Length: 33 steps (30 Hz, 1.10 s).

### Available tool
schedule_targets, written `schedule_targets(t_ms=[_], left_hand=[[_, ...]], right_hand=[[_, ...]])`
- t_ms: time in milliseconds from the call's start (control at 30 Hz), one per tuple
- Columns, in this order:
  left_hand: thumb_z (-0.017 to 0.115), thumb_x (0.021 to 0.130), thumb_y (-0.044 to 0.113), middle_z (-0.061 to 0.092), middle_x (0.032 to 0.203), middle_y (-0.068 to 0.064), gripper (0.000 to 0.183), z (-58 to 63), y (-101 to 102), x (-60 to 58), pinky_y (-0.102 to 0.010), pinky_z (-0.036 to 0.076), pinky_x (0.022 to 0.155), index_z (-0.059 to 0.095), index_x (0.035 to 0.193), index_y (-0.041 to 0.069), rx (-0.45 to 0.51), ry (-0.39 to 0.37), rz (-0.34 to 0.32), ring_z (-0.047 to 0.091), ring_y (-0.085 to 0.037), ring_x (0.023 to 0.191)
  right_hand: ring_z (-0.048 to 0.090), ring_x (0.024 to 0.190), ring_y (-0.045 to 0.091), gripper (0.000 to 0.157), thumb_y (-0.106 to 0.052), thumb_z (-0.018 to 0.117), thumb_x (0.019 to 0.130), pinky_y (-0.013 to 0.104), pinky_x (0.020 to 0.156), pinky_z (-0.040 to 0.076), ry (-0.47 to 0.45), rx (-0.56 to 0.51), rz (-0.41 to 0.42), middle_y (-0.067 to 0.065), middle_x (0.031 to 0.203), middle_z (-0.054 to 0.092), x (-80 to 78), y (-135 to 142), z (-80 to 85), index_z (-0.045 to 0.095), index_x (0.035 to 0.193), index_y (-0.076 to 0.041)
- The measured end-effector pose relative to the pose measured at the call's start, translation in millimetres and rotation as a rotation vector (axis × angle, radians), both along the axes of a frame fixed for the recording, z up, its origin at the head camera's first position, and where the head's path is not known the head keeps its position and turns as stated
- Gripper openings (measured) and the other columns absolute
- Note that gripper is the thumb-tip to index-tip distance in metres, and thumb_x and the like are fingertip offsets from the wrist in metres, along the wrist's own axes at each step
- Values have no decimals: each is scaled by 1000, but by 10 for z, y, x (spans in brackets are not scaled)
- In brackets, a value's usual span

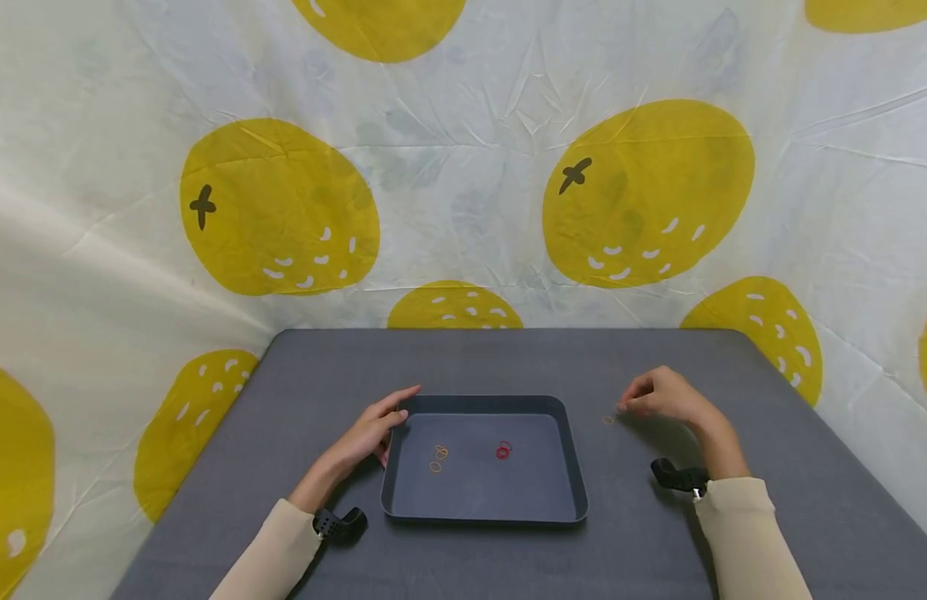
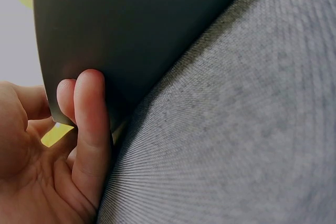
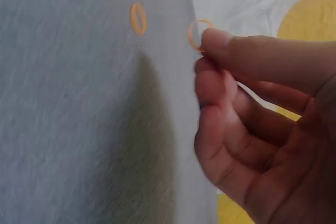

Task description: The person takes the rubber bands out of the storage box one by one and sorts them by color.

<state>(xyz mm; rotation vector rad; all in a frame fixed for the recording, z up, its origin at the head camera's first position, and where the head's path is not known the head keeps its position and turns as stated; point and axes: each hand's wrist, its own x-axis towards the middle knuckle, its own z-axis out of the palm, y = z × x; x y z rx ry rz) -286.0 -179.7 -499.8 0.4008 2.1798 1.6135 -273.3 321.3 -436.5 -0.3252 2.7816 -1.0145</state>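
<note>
A dark grey tray (image 1: 484, 508) rests on the table. At its left rim my left hand (image 1: 373, 429) holds on, thumb over the edge; the left wrist view shows fingers (image 2: 90, 108) against the outer wall. To the right of the tray, my right hand (image 1: 662, 396) pinches an orange rubber band (image 3: 191, 36) between thumb and fingertips, above the tabletop. A second orange rubber band (image 3: 138, 19) lies on the cloth nearby. Inside the tray, orange rubber bands (image 1: 436, 467) lie toward the left and red rubber bands (image 1: 503, 453) near the middle.
Grey cloth (image 1: 621, 558) covers the table. Behind and beside it hangs a white curtain (image 1: 463, 208) with large yellow fruit prints. A black wrist strap (image 1: 342, 525) is on the left wrist, and another strap (image 1: 677, 477) on the right.
</note>
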Motion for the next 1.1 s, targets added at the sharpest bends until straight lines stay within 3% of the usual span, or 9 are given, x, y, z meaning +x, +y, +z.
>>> schedule_targets(t_ms=[267,633,1100], left_hand=[[44,103,32,52,65,-9,44,-11,11,2,-44,54,45,37,146,41,-2,2,5,52,-17,42],[44,103,29,51,60,-6,46,8,14,-5,-43,53,43,36,148,35,-4,3,-2,51,-17,41],[44,103,31,48,52,-3,45,18,8,2,-46,54,45,37,146,39,1,7,-10,51,-17,40]], right_hand=[[56,60,10,12,-13,75,81,26,55,50,-103,-4,4,4,67,66,-28,114,-149,75,83,-1],[61,64,14,10,-12,76,81,27,57,53,-90,13,-32,5,73,70,-25,131,-193,75,82,-2],[61,66,14,12,-15,76,81,27,58,54,-70,42,-47,4,74,70,-13,120,-199,75,83,-3]])
